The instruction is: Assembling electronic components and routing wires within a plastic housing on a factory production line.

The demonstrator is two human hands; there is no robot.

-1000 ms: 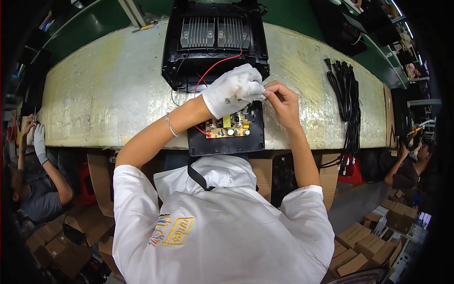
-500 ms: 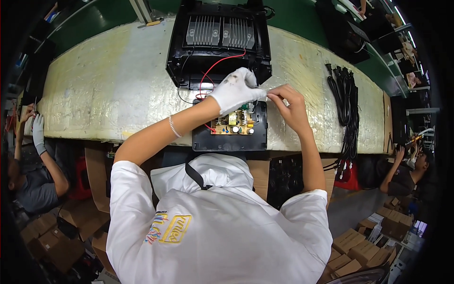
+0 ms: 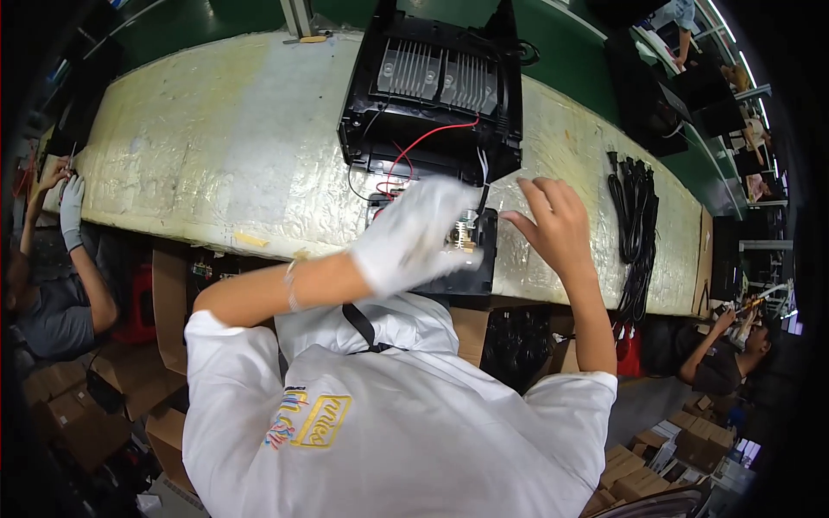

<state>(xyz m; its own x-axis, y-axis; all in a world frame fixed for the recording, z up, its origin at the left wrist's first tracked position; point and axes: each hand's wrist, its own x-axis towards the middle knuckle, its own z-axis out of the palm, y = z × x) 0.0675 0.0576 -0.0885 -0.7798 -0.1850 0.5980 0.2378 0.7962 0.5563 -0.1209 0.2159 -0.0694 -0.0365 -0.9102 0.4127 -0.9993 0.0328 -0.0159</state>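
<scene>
My left hand [image 3: 413, 235], in a white glove and blurred by motion, is over the circuit board [image 3: 465, 233], with its thumb and fingers apart. The hand hides most of the board, which lies on a black plastic panel [image 3: 490, 250]. To the right of the panel my bare right hand [image 3: 557, 226] is raised, thumb apart from the fingers, nothing visible in it. Beyond both hands stands a black housing [image 3: 432, 121] with finned metal heat sinks [image 3: 439, 76]. A red wire [image 3: 423, 136] and white wires [image 3: 484, 164] run from it toward the board.
A bundle of black cables [image 3: 637, 224] hangs over the bench edge at the right. The bench [image 3: 216, 155] has a plastic-wrapped top. A yellow-handled tool [image 3: 313, 39] lies at its far edge. Co-workers sit at both ends; cardboard boxes [image 3: 635, 466] stand behind.
My hands, close together near the wires before, have separated. The left came back nearer over the board; the right's pinched fingers opened. The view shifted, so the housing appears farther right.
</scene>
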